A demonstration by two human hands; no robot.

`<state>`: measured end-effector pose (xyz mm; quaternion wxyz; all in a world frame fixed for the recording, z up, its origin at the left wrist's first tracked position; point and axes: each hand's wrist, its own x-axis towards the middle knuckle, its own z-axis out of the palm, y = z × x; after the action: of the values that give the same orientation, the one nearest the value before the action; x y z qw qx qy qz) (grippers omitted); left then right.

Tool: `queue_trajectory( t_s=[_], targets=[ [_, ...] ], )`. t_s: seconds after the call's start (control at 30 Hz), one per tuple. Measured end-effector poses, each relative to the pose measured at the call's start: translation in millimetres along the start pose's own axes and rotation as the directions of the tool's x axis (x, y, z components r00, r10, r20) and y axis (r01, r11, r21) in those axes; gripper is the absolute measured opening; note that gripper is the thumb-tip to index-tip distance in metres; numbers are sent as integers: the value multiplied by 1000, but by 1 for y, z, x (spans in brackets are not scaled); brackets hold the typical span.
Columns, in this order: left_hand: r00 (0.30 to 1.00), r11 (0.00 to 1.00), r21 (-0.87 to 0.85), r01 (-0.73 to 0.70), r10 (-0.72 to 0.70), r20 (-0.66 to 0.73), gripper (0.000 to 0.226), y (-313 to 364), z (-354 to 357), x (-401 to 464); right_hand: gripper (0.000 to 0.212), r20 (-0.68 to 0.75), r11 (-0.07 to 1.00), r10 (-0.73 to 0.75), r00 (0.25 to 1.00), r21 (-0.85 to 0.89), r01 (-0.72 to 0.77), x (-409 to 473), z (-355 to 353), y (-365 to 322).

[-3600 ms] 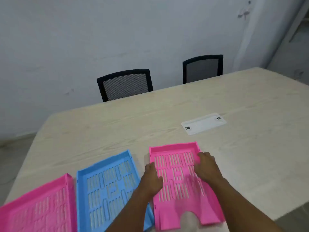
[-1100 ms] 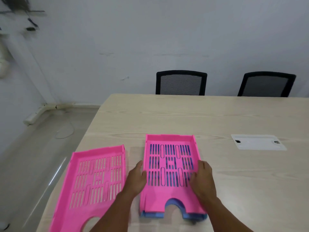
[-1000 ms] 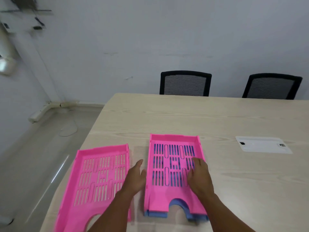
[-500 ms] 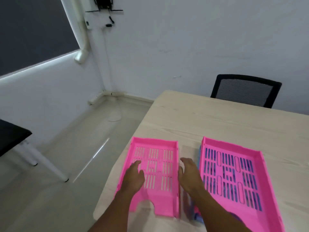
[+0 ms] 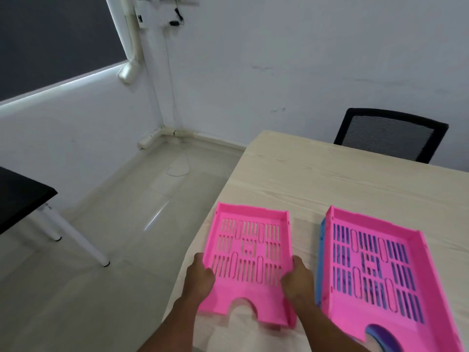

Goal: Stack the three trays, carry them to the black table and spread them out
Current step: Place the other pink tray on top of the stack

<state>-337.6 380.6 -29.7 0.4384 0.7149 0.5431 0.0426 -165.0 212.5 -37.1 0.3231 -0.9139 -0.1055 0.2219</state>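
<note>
We grip the left pink tray (image 5: 247, 252) by both sides, left hand (image 5: 199, 279) on its left wall, right hand (image 5: 298, 280) on its right. Just beside it, a second pink tray (image 5: 375, 265) sits on the blue tray (image 5: 321, 252). All rest on the pale table (image 5: 330, 179). The black table (image 5: 17, 196) stands well apart, far left.

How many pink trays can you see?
2. One pink tray is held between both hands near the wooden table's left edge. The other sits right of it, stacked on a blue tray.
</note>
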Motion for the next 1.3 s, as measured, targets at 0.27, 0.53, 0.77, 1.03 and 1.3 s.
queue_trajectory(
  t_s=[0.27, 0.53, 0.77, 1.03, 1.3],
  targets=[
    [976, 962, -170, -212, 200, -82, 38, 58, -25, 3, 37, -166, 957, -227, 960, 146, 251, 15, -57, -45],
    [929, 913, -177, -368, 370, -23, 32, 135, 36, -26, 39, -330, 965, -180, 927, 121, 231, 21, -157, -3],
    [855, 865, -183, -467, 494, 155, 31, 189, 124, -77, 42, -442, 987, -17, 897, 136, 86, 2, -248, 92],
    [859, 874, -183, -451, 480, 179, 37, 193, 182, -126, 45, -395, 965, 55, 917, 257, 53, -16, -292, 154],
    [877, 881, -176, -439, 463, 128, 31, 190, 183, -125, 42, -340, 947, 29, 940, 310, 83, -4, -281, 158]
  ],
)
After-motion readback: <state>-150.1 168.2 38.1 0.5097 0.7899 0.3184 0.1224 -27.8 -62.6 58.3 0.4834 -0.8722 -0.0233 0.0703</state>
